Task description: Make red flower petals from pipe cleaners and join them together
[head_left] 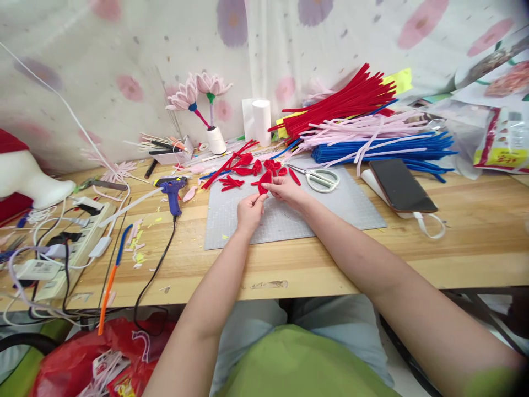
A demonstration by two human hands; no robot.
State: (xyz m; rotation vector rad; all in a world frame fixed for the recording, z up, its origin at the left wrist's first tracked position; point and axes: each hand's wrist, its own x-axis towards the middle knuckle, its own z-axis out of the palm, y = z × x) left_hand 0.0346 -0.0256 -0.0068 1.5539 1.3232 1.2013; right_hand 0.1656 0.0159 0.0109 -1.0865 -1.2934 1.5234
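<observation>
Between my two hands is a red petal bent from fuzzy pipe cleaner (265,181), held above the grey cutting mat (264,223). My left hand (250,212) pinches its lower tip. The fingers of my right hand (285,190) close on its right side. Just beyond lie several more red petals (243,160) and short red pieces (230,183). Scissors with pale green handles (323,180) rest on the mat to the right of my right hand.
Left of the mat lies a blue glue gun (172,194) with its cord. Bundles of red (339,107), pink and blue pipe cleaners (380,149) are piled at the back right. A phone (401,184) lies at right; pink flowers stand in a white bottle (216,140); a power strip (76,251) sits left.
</observation>
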